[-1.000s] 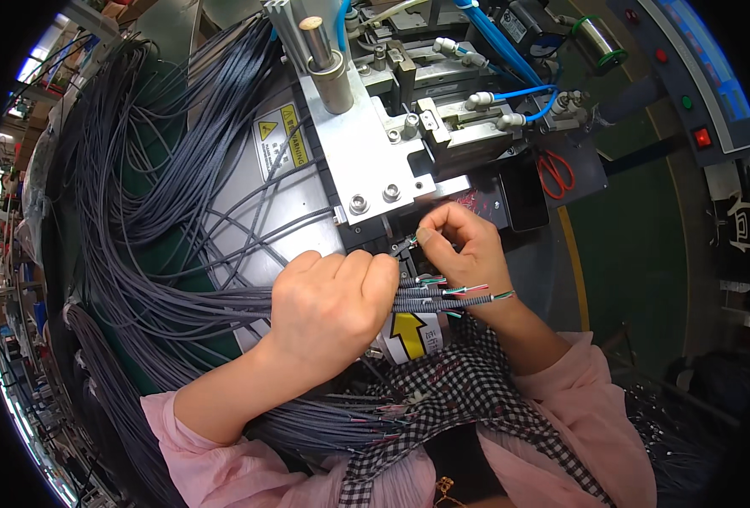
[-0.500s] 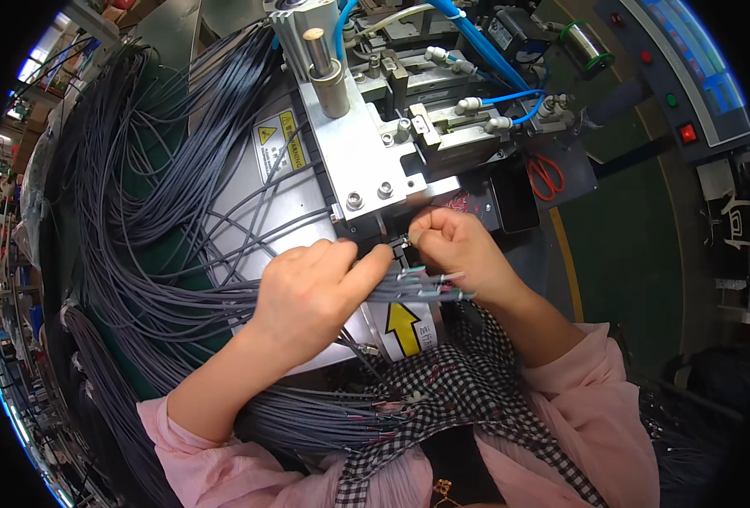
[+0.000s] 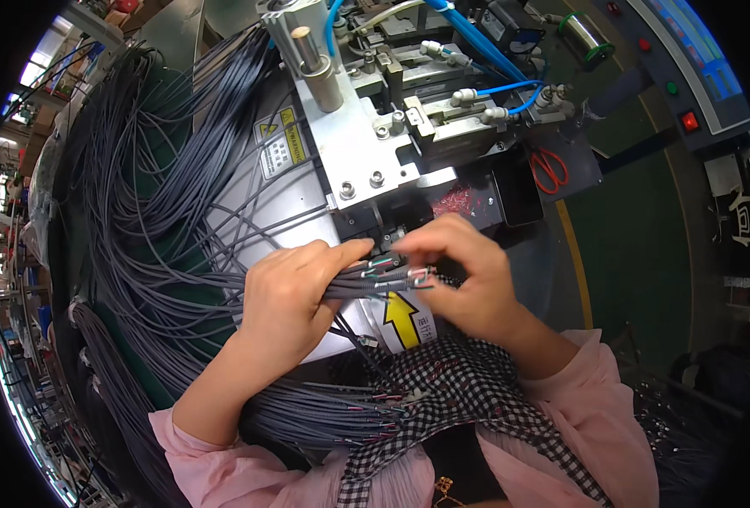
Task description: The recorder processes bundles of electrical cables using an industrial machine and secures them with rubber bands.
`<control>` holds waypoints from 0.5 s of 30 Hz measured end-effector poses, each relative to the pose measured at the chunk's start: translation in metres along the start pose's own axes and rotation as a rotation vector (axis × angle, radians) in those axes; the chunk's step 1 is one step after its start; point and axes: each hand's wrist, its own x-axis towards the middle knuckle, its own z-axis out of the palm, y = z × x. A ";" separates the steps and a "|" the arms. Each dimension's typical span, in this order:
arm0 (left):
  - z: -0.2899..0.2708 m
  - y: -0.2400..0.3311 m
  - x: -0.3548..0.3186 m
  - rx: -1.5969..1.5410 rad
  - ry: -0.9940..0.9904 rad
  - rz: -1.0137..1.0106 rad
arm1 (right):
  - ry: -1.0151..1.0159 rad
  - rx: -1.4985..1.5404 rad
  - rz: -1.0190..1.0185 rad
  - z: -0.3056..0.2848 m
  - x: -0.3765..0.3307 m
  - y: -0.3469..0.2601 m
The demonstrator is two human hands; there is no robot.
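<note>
My left hand [image 3: 288, 292] is closed round a bunch of grey cables [image 3: 366, 286], thumb and forefinger pointing right along it. The stripped ends [image 3: 417, 278] fan out past the fingers, showing thin red, green and white wires. My right hand [image 3: 476, 275] is beside those ends, thumb and forefinger apart with the wires between them; I see no grip on any. Just beyond both hands is the dark working slot [image 3: 383, 233] of a machine with a silver metal plate [image 3: 354, 157] on top, partly hidden by my fingers.
A large heap of grey cables [image 3: 129, 195] spreads over the left side. More cables [image 3: 324, 415] lie across my lap on a checked apron [image 3: 442, 372]. Red-handled scissors [image 3: 548, 172], a black tray [image 3: 517, 193], a wire spool [image 3: 585, 38] and a control panel [image 3: 688, 123] are at right.
My right hand has drawn back from the machine slot toward the cable ends, its finger and thumb parting. My left hand has shifted slightly left, still holding the bunch.
</note>
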 end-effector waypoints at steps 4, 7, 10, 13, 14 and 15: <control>-0.004 0.008 0.009 -0.284 -0.203 -0.178 | -0.088 -0.019 -0.245 0.004 0.002 -0.009; -0.007 0.013 0.015 -0.341 -0.309 -0.219 | -0.125 0.090 -0.123 0.003 0.000 -0.009; -0.010 0.018 0.019 -0.470 -0.113 -0.340 | -0.033 0.281 0.195 -0.001 0.001 -0.009; -0.001 0.017 0.013 -0.507 -0.072 -0.378 | -0.038 0.321 0.235 -0.003 0.002 -0.006; 0.001 0.017 0.012 -0.525 -0.048 -0.401 | -0.046 0.342 0.254 -0.004 0.002 -0.004; 0.001 0.018 0.013 -0.525 -0.051 -0.399 | -0.043 0.342 0.255 -0.002 0.002 -0.003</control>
